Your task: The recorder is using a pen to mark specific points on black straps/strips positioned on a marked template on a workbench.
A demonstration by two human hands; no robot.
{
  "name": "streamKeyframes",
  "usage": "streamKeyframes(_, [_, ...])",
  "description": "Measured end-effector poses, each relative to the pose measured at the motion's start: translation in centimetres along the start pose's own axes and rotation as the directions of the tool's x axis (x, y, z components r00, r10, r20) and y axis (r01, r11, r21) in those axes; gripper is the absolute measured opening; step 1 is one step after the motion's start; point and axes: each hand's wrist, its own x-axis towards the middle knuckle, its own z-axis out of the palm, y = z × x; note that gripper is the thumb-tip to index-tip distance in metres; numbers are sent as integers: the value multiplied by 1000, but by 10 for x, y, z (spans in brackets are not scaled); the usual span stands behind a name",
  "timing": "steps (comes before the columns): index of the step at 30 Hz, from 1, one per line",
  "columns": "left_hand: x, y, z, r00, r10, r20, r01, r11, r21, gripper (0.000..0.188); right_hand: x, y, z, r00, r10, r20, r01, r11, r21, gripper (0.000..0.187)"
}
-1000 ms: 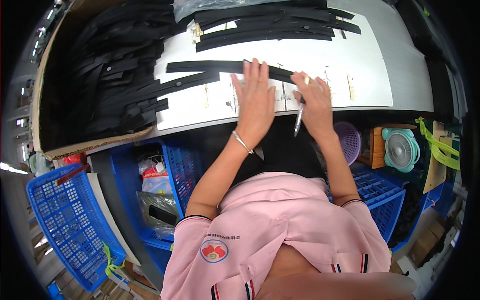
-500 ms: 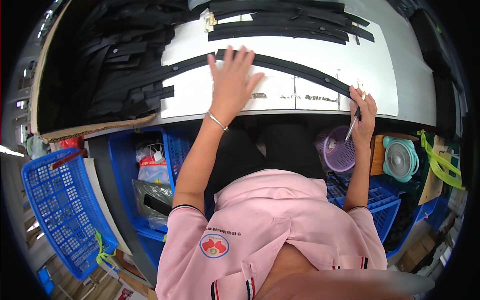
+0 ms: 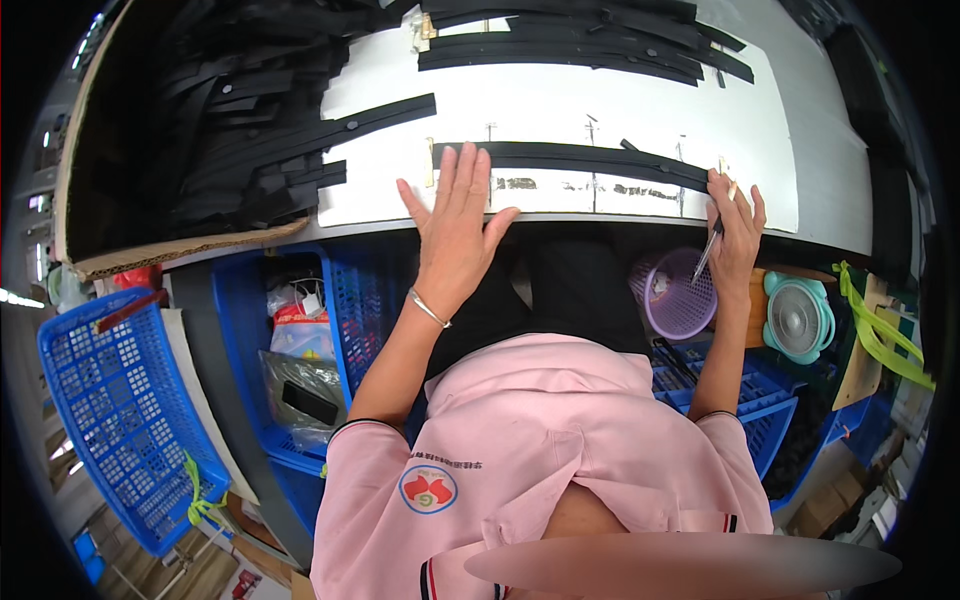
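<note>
In the head view, piled strips [image 3: 570, 48] lie beyond the black strip [image 3: 570, 157] on a white board [image 3: 380, 185]. The left hand [image 3: 455, 230] spreads over its left end; the right hand [image 3: 735, 235], clasping a pen [image 3: 707, 250], touches the other. A cardboard box [image 3: 200, 249] holds strips overhanging the board; a blue crate [image 3: 360, 310] holds bags [image 3: 303, 337].

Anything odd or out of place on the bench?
One oddity: a small black tip juts from the far edge of the black strip between the left hand and right hand, breaking its line; loose or attached, can't tell.
</note>
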Motion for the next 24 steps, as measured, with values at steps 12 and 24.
streamKeyframes(12, [-11, 2, 1, 997, -76, -28, 75, 997, -16, 71, -13, -27, 9, 973, 190, -131, -189, 982, 22, 32])
streamKeyframes(24, [-14, -1, 5, 989, -111, -100, 104, 992, -67, 71, -10, -19, 10, 970, 232, -72, -227, 971, 80, 30])
